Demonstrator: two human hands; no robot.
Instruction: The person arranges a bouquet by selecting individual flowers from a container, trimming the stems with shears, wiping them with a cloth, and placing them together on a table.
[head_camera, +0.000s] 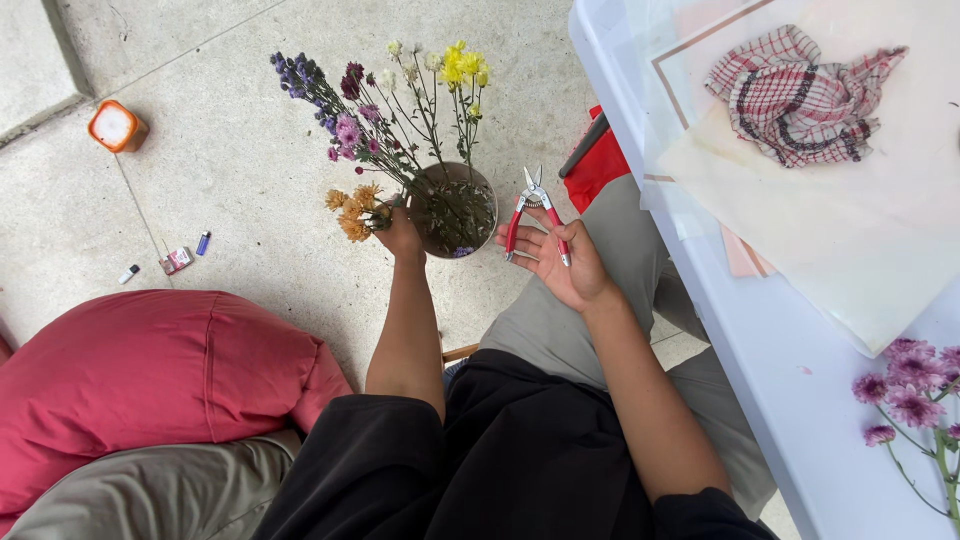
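Fingers of the left hand (402, 236) hidden behind orange blooms (352, 211); grip on the stems not discernible. Base of the round grey bucket (470, 180) masked by foliage. Pink chrysanthemums (912, 390) on the white counter (790, 370) cut by the right edge. Small objects on the floor at left (176, 260) too tiny to identify. Big red cushion (150, 380) cropped at left.
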